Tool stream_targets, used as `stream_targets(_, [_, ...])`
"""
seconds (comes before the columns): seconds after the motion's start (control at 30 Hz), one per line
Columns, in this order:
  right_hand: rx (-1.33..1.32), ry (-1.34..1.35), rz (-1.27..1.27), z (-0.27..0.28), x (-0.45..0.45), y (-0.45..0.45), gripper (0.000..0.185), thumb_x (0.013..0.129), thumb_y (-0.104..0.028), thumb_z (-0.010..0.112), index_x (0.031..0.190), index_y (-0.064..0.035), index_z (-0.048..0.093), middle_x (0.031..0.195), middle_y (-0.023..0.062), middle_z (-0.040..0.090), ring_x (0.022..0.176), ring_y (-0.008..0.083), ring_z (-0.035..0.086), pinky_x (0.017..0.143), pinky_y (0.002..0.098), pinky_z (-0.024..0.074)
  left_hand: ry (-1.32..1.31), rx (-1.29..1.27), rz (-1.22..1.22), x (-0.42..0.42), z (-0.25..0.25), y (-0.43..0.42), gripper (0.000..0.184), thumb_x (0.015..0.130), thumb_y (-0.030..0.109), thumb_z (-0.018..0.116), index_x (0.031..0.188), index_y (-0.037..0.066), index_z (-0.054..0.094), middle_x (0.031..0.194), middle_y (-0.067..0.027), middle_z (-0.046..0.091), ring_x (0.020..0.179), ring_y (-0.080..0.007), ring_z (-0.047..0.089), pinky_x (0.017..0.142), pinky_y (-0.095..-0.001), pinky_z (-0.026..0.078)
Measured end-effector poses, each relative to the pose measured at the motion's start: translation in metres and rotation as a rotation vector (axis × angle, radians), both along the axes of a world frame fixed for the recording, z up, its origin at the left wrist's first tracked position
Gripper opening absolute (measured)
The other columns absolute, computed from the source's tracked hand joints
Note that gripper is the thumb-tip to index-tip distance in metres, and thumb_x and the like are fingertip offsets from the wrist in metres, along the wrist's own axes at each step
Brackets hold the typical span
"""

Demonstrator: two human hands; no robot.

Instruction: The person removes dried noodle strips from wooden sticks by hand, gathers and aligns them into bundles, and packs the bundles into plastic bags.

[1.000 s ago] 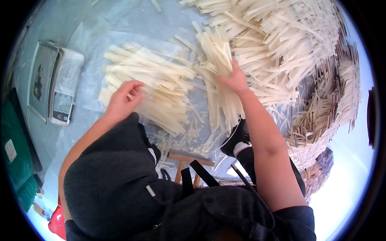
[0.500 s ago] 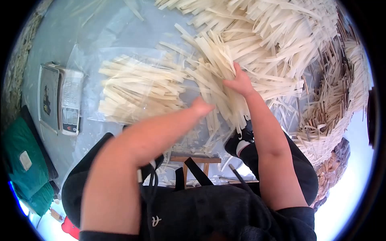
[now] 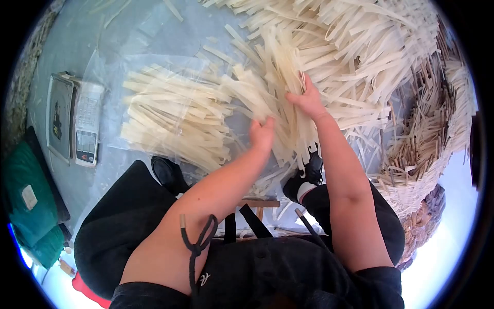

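My left hand (image 3: 262,135) is closed on a small bunch of pale flat strips (image 3: 250,92), which fans up and to the left from the fingers. Just to its right, my right hand (image 3: 307,102) grips a longer bundle of the same strips (image 3: 284,64), its ends hanging down towards my shoe. Some of the right fingers are hidden behind the strips. Left of both hands lies a clear plastic bag (image 3: 110,77) with many strips laid side by side, mostly crosswise. A large heap of loose strips (image 3: 355,62) spreads beyond my right hand.
A flat weighing scale (image 3: 87,123) with a keypad stands at the far left. Below it is a green bag or cloth (image 3: 31,206). A woven basket edge (image 3: 411,180) curves along the right. A small wooden stool or frame (image 3: 267,203) sits between my feet.
My left hand, blurred and without visible strips earlier, has closed on a small bunch near the right-hand bundle. My right hand keeps its grip, almost in place.
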State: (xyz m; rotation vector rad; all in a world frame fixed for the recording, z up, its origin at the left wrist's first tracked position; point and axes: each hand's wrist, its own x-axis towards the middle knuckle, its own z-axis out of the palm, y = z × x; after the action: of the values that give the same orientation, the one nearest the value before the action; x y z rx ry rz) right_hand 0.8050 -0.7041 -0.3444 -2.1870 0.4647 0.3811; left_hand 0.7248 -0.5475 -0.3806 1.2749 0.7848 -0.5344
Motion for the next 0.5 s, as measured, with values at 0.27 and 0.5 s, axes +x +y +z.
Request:
stream_targets(0.27, [-0.113,0.089,0.294,0.010,0.060,0.043,0.094,0.061,-0.035,0.077,0.140,-0.0057,0.035,0.119,0.0216,0.060,0.112,0.0342,0.057,0.097,0.0380,0.0430,-0.050,0.006,0.265,0.056,-0.003,0.024,0.046,0.088,0.022,0.063,0.127,0.001,0.050,0.124,-0.0133,0.058,0.110,-0.0245,0.055,0.094,-0.0354,0.042])
stream_targets(0.5, [-0.113,0.188,0.311,0.005,0.064,0.048,0.100,0.056,-0.051,0.083,0.133,-0.0003,0.045,0.119,0.0217,0.060,0.112,0.0349,0.058,0.097,0.0373,0.0441,0.042,-0.088,0.280,0.072,-0.003,0.026,0.073,0.087,0.033,0.069,0.138,0.000,0.027,0.136,-0.0162,0.043,0.120,-0.0235,0.047,0.099,-0.0373,0.040])
